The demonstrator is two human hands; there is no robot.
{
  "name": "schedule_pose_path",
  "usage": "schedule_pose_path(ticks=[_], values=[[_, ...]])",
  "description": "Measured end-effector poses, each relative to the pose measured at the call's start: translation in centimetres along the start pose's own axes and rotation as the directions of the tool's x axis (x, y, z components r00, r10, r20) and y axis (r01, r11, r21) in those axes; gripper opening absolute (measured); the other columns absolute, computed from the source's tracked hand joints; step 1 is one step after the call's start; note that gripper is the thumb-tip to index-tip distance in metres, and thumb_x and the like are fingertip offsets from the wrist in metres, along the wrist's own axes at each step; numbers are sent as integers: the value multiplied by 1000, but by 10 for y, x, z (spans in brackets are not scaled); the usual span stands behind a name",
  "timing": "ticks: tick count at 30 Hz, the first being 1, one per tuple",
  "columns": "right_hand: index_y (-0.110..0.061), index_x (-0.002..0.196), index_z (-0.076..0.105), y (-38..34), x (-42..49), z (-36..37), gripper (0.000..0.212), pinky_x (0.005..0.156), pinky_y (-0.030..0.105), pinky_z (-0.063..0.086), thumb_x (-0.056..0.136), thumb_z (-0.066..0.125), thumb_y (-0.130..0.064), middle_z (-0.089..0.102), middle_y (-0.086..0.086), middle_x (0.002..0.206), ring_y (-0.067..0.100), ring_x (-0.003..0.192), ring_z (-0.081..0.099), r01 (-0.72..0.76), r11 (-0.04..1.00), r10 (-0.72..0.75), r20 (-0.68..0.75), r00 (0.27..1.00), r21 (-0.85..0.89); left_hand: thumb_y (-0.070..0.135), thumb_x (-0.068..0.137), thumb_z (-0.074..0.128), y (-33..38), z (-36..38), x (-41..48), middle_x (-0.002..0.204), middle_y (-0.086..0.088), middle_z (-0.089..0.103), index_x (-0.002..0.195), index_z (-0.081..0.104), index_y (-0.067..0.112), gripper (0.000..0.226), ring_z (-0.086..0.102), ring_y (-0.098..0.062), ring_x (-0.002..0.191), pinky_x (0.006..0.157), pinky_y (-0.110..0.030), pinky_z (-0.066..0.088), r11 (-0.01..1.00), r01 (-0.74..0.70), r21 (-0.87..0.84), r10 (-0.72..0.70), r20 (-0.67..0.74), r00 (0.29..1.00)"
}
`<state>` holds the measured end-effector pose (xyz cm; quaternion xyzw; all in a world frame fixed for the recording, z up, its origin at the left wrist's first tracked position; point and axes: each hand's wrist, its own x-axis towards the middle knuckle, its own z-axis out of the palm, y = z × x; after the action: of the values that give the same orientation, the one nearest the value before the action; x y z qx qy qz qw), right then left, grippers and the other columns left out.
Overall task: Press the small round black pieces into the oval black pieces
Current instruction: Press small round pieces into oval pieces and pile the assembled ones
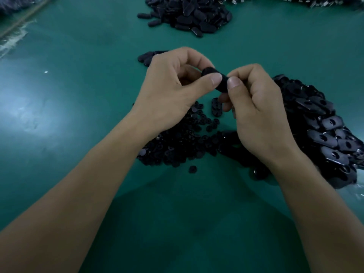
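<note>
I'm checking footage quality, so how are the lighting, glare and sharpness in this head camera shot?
Head view: dim overall; pale glare on the green table at left; a dark shadow between the forearms; the black piece pinched between left hand and right hand is nearly featureless; the far pile looks soft; the frame edges bend, wide-angle.

Small-parts assembly workshop, manual work station. A worktop (78,107) covered in green matting carries loose bulk heaps of identical parts: oval black pieces (189,14) at the far side, a second oval heap (319,131) at right, small round black pieces (177,142) at centre, and glinting parts (315,1) along the far edge.
</note>
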<state>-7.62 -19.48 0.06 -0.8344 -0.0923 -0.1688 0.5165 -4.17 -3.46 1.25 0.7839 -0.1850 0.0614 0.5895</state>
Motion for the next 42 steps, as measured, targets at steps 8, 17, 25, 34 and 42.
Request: schedule_pose_path(ticks=[8, 17, 25, 34, 42], values=[[-32, 88, 65, 1, 3, -3, 14, 60, 15, 46, 96, 65, -21, 68, -9, 76, 7, 67, 60, -18, 987, 30, -71, 997, 162, 17, 93, 73, 0, 2, -5, 76, 1, 77, 83, 71, 18, 10, 68, -8, 61, 57, -20, 53, 992, 81, -101, -82, -5, 997], [-27, 94, 72, 4, 4, -4, 13, 60, 18, 49, 96, 64, -17, 73, -4, 76, 7, 65, 67, -40, 971, 60, -82, 995, 234, 13, 94, 72, -4, 2, -5, 75, 0, 77, 91, 71, 21, 8, 68, -8, 61, 59, -20, 54, 993, 79, -87, -80, -7, 997], [-23, 120, 69, 3, 4, -3, 28, 80, 14, 49, 99, 57, -10, 69, -17, 96, -9, 84, 61, -7, 989, 18, -75, 997, 151, 27, 90, 76, -3, 6, -9, 67, 6, 69, 84, 74, 20, 9, 58, -8, 57, 57, -28, 48, 997, 3, 77, -2, -13, 1000], [-24, 114, 63, 2, 1, -1, 27, 79, 23, 54, 93, 64, -6, 73, -6, 96, 7, 88, 70, 6, 981, 16, -111, 994, 192, 18, 92, 74, -2, 4, -6, 67, 3, 74, 91, 73, 24, 6, 67, -9, 57, 57, -22, 56, 999, 38, -26, -39, -45, 998], [-22, 121, 70, 10, -5, 1, 37, 84, 33, 42, 94, 63, -46, 62, -1, 96, 20, 95, 54, 158, 804, 26, 299, 954, -573, 10, 94, 70, -6, 1, -1, 79, -5, 77, 93, 67, 16, 6, 75, -17, 69, 66, -29, 60, 985, 84, -154, -123, -269, 955]])
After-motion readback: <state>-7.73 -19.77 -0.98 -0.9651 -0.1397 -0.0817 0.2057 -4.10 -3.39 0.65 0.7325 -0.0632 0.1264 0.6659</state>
